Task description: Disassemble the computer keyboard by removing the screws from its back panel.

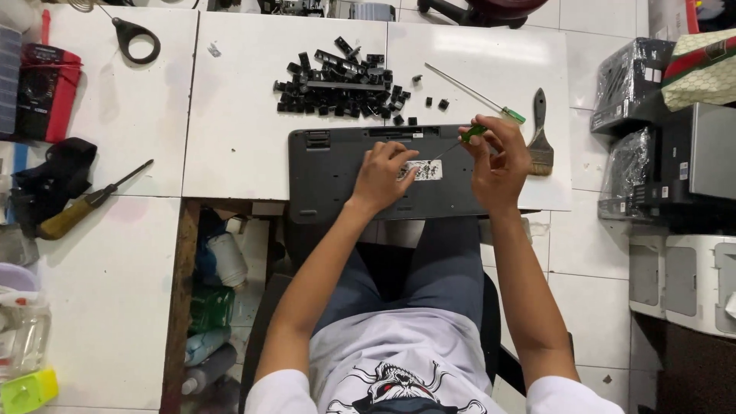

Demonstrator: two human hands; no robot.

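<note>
The head camera looks straight down on a white worktop (230,146) with a dark keyboard (337,172) lying face down at its near edge, in front of the seated person. The left hand (381,178) rests on the keyboard's back, fingers curled down beside a pale label (422,169) at its middle, holding nothing. The right hand (498,165) is just to the right, fingers closed round the green handle of a small screwdriver (469,134), whose thin shaft slants down and left toward the label.

Just beyond the keyboard, on the far side, lies a heap of loose black keycaps (337,88), a few scattered to its right. A second, long green-handled screwdriver (479,96) lies diagonally right of the heap, and a paintbrush (540,134) rests at the worktop's right edge, near the right hand. Far left lies a yellow-handled screwdriver (88,201), well apart from both hands, beside a red device (46,92).
</note>
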